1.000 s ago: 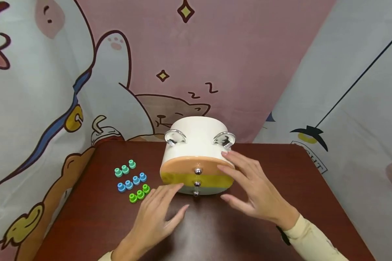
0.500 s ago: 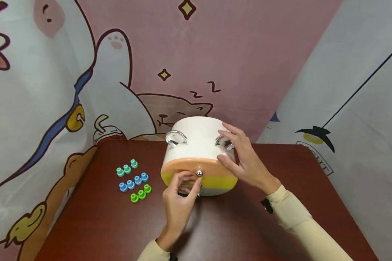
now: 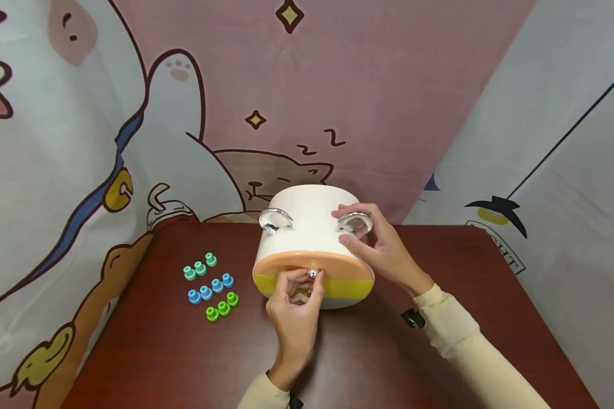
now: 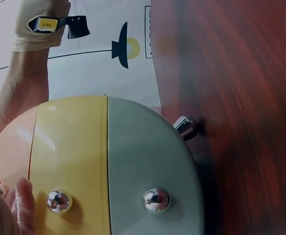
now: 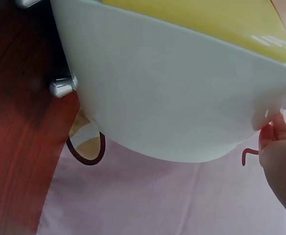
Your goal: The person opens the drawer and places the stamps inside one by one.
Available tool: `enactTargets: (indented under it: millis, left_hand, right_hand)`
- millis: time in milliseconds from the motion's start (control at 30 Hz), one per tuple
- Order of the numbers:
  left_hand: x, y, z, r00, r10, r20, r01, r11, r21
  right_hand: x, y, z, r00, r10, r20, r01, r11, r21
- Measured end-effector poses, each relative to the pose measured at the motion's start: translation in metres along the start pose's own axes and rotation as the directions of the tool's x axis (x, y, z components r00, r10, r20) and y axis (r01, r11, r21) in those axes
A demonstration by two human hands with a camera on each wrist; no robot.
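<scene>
Head: bottom knob (image 4: 156, 199) behind left hand (image 3: 294, 321)

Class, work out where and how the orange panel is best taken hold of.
Probably by its round silver knob, pinched from the front: the knob juts outward, while the surrounding face of the orange panel looks smooth, with no other visible handhold.

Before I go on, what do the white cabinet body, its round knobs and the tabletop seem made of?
Cabinet body: smooth with a soft sheen, perhaps painted metal or plastic; I can't tell which.
Knobs: mirror-bright, likely polished metal or chromed plastic, judging by their sharp reflections.
Tabletop: reddish-brown, faintly glossy, with grain streaks; wood or wood-look laminate.
</scene>
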State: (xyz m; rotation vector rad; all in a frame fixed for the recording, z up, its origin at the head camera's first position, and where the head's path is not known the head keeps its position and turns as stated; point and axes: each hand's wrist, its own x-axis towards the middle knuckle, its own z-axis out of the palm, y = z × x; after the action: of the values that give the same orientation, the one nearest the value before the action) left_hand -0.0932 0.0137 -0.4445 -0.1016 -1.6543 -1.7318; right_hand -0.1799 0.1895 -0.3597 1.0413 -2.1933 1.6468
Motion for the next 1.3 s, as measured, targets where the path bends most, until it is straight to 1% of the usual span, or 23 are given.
enactTargets:
  millis: [67, 167, 267, 433, 567, 700, 867, 1033, 1167, 1233, 1300]
  left_hand:
    - [-0.001, 0.000, 0.001, 1.000, -0.005, -0.012, 0.005, 1.000, -0.002]
    - [-0.004, 0.000, 0.000, 1.000, 0.010, -0.018, -0.010, 1.000, 0.004]
    - [-0.009, 0.002, -0.004, 0.999, 0.046, -0.013, -0.046, 0.999, 0.017]
    - [-0.019, 0.007, -0.014, 0.994, 0.110, 0.012, -0.110, 0.994, 0.020]
    - [-0.025, 0.009, -0.019, 0.992, 0.121, 0.023, -0.122, 0.992, 0.023]
    - [-0.030, 0.010, -0.024, 0.992, 0.121, 0.037, -0.122, 0.992, 0.037]
    - [-0.039, 0.017, -0.032, 0.991, 0.124, 0.049, -0.126, 0.991, 0.036]
    - [-0.049, 0.024, -0.037, 0.984, 0.165, 0.062, -0.167, 0.985, 0.037]
    - [-0.056, 0.027, -0.042, 0.979, 0.190, 0.075, -0.192, 0.981, 0.027]
    - [-0.059, 0.026, -0.045, 0.973, 0.217, 0.076, -0.220, 0.975, 0.027]
    - [-0.062, 0.025, -0.048, 0.963, 0.256, 0.079, -0.259, 0.965, 0.034]
  right_hand:
    - [0.000, 0.005, 0.000, 1.000, 0.003, 0.008, -0.003, 1.000, -0.004]
    - [-0.003, 0.020, -0.001, 1.000, -0.006, 0.019, 0.007, 1.000, -0.022]
    - [-0.006, 0.038, -0.001, 0.999, -0.038, 0.031, 0.040, 0.998, -0.054]
    - [-0.008, 0.048, -0.001, 0.994, -0.097, 0.055, 0.102, 0.989, -0.107]
    - [-0.008, 0.050, -0.001, 0.992, -0.112, 0.059, 0.117, 0.987, -0.109]
    - [-0.009, 0.051, -0.001, 0.995, -0.091, 0.051, 0.096, 0.990, -0.102]
    - [-0.010, 0.051, -0.001, 0.996, -0.076, 0.048, 0.079, 0.994, -0.075]
    - [-0.010, 0.049, -0.003, 0.996, -0.078, 0.049, 0.081, 0.995, -0.057]
    - [-0.010, 0.048, -0.005, 0.995, -0.085, 0.053, 0.088, 0.995, -0.048]
    - [-0.010, 0.048, -0.005, 0.994, -0.091, 0.056, 0.093, 0.995, -0.041]
    - [-0.010, 0.049, -0.005, 0.994, -0.096, 0.055, 0.098, 0.995, -0.032]
